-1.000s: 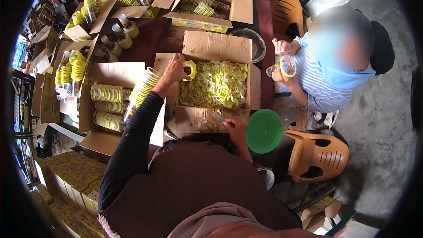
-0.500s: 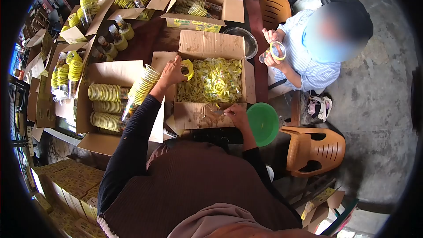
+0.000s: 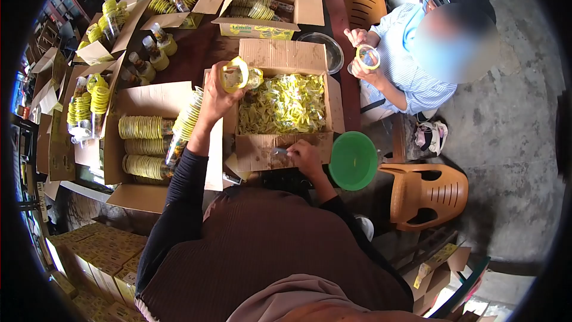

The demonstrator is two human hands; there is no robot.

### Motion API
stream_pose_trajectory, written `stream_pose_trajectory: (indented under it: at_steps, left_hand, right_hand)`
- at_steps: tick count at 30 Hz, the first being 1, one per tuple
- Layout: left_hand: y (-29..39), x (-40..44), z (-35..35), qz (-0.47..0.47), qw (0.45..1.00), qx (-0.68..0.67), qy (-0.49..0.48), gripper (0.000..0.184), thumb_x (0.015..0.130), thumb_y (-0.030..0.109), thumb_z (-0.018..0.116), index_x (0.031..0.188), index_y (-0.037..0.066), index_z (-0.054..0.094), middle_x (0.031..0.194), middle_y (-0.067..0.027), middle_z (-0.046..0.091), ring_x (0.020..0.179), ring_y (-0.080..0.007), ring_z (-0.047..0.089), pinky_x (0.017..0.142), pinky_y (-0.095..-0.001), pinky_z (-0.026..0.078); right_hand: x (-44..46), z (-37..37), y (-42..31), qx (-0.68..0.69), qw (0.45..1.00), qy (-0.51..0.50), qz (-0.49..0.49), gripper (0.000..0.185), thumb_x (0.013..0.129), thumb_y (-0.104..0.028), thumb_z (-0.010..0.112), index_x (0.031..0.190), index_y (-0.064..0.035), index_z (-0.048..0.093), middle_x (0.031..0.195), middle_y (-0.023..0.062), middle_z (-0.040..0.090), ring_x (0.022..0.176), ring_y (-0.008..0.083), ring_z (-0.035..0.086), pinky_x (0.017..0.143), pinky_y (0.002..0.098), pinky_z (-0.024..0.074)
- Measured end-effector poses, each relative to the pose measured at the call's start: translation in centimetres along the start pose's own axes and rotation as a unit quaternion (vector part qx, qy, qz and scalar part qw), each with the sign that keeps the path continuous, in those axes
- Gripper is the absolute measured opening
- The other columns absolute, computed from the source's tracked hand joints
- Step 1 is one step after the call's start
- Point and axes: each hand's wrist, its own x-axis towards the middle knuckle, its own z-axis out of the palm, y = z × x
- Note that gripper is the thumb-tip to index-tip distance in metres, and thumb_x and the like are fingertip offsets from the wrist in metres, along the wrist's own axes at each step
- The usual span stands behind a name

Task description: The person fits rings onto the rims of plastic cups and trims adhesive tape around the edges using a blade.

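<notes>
At the carton (image 3: 283, 55), my left grip (image 3: 217, 98) curled round a yellow-rimmed cup (image 3: 243, 74), mouth now facing the camera, my right grip (image 3: 305, 156), shifted slightly left, pinching a small tool (image 3: 280, 151).

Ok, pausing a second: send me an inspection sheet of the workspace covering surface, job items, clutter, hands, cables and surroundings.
Surface: dark red table, largely covered by open boxes.
Job items: yellow-rimmed cup in hand; stacked cups lie in the box to the left.
Clutter: yellow scraps spread across the middle cardboard box; green bowl to its right, metal bowl beyond.
Left hand: holds the cup near the middle box's left edge.
Right hand: holds a small grey tool by the box's near flap; exact type unclear.
Cables: nothing seen at the hands.
Surroundings: another person at right, handling a clear cup; orange chair nearer.
</notes>
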Motion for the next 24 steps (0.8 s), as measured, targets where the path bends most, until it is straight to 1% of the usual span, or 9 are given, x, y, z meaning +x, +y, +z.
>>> stream_pose_trajectory:
  at_steps: [2,5,7,9,10,11,13,20,24]
  left_hand:
    - [0.1,-0.6,-0.4,-0.026,0.998,-0.051,0.011,0.068,0.066,0.019,0.082,0.123,0.003,0.046,0.109,-0.0172,0.058,0.104,-0.0321,0.055,0.092,-0.0402,0.044]
    - [0.4,-1.9,-0.9,-0.107,0.944,-0.311,-0.011,0.064,0.073,0.020,0.081,0.125,0.004,0.046,0.114,-0.0109,0.056,0.108,-0.0220,0.056,0.092,-0.0360,0.047]
    - [1.8,-2.9,-1.3,-0.106,0.912,-0.392,-0.052,0.070,0.074,0.015,0.081,0.130,0.004,0.041,0.117,-0.0093,0.054,0.112,-0.0194,0.054,0.097,-0.0341,0.045]
    - [2.6,-4.0,-0.9,-0.086,0.932,-0.344,-0.071,0.076,0.068,0.011,0.082,0.131,0.005,0.040,0.122,-0.0090,0.049,0.118,-0.0199,0.048,0.102,-0.0346,0.043]
    - [3.8,-4.4,-0.8,-0.066,0.935,-0.338,-0.082,0.076,0.067,0.004,0.078,0.133,0.003,0.040,0.119,-0.0106,0.053,0.113,-0.0217,0.053,0.100,-0.0342,0.043]
    - [3.3,-4.9,-0.5,-0.024,0.974,-0.208,-0.086,0.079,0.059,-0.001,0.075,0.131,0.003,0.043,0.119,-0.0136,0.053,0.114,-0.0271,0.053,0.100,-0.0364,0.043]
    - [5.7,-5.2,-0.8,0.034,0.985,-0.141,-0.091,0.079,0.056,-0.001,0.074,0.129,0.002,0.045,0.119,-0.0163,0.052,0.115,-0.0323,0.052,0.100,-0.0383,0.042]
    - [7.6,-6.6,-0.2,0.060,0.979,-0.112,-0.161,0.081,0.061,0.001,0.076,0.134,0.003,0.043,0.125,-0.0181,0.050,0.116,-0.0386,0.048,0.101,-0.0425,0.041]
    - [7.4,-7.4,0.5,0.043,0.972,-0.136,-0.188,0.080,0.061,0.003,0.078,0.133,0.002,0.044,0.124,-0.0176,0.052,0.117,-0.0376,0.048,0.101,-0.0423,0.041]
  right_hand:
    - [0.3,-0.3,1.0,0.036,0.985,0.162,0.043,0.013,0.077,-0.007,0.072,0.089,-0.0025,0.068,0.083,0.0113,0.063,0.072,0.0263,0.062,0.064,0.0349,0.0484]
    - [0.1,-1.9,1.8,0.063,0.962,0.242,0.109,0.013,0.078,-0.005,0.072,0.089,-0.0013,0.067,0.083,0.0117,0.063,0.071,0.0247,0.062,0.064,0.0330,0.0487]
    - [-0.3,-2.3,1.8,0.063,0.963,0.229,0.126,0.016,0.079,-0.004,0.072,0.093,-0.0005,0.066,0.083,0.0104,0.064,0.073,0.0206,0.062,0.065,0.0313,0.0489]
    - [-0.4,-1.9,1.8,0.134,0.965,0.186,0.125,0.020,0.079,-0.003,0.073,0.097,-0.0001,0.065,0.084,0.0087,0.065,0.075,0.0172,0.063,0.066,0.0302,0.0496]
    - [-0.4,-1.4,2.4,0.112,0.971,0.168,0.124,0.022,0.078,-0.002,0.073,0.098,0.0001,0.063,0.085,0.0071,0.066,0.078,0.0144,0.063,0.068,0.0293,0.0502]
    - [-0.3,-0.8,3.0,0.110,0.971,0.170,0.124,0.022,0.078,-0.002,0.073,0.098,0.0001,0.063,0.085,0.0071,0.066,0.078,0.0144,0.063,0.068,0.0293,0.0502]
    - [0.1,0.2,3.3,0.161,0.967,0.159,0.115,0.021,0.078,-0.002,0.074,0.095,0.0001,0.062,0.084,0.0072,0.066,0.079,0.0131,0.062,0.069,0.0283,0.0498]
    - [0.1,1.0,2.5,-0.080,0.971,0.204,0.098,0.037,0.069,-0.010,0.079,0.102,-0.0056,0.062,0.092,0.0121,0.057,0.090,0.0323,0.058,0.080,0.0454,0.0451]
    - [-0.2,-0.1,0.1,-0.114,0.965,0.220,0.083,0.052,0.068,-0.012,0.081,0.114,-0.0066,0.058,0.103,0.0150,0.057,0.101,0.0347,0.054,0.084,0.0452,0.0440]
